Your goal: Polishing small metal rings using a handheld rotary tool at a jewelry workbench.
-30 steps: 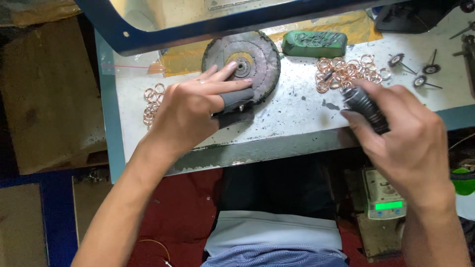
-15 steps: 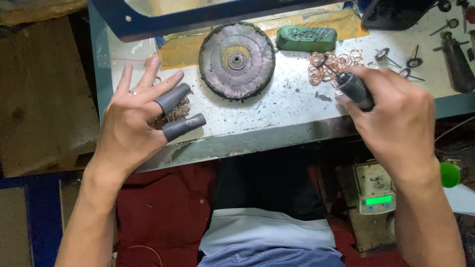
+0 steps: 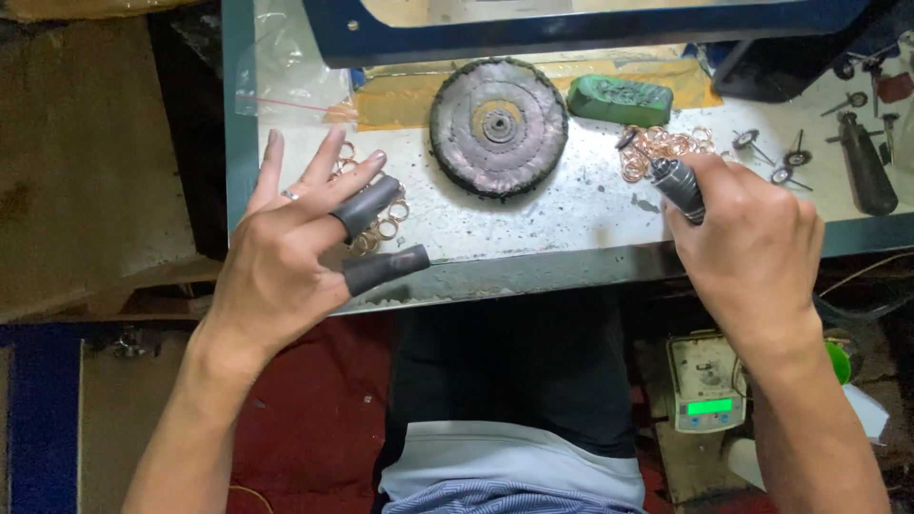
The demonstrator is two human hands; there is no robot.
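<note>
The left hand hovers open, fingers spread, just above the copper rings on the surface. The right hand grips a dark rotary tool, tip angled up-left toward another ring pile.

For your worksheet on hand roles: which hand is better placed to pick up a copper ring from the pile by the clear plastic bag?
Left: the left hand hovers open over those copper rings; the right hand grips a rotary handpiece.
</note>
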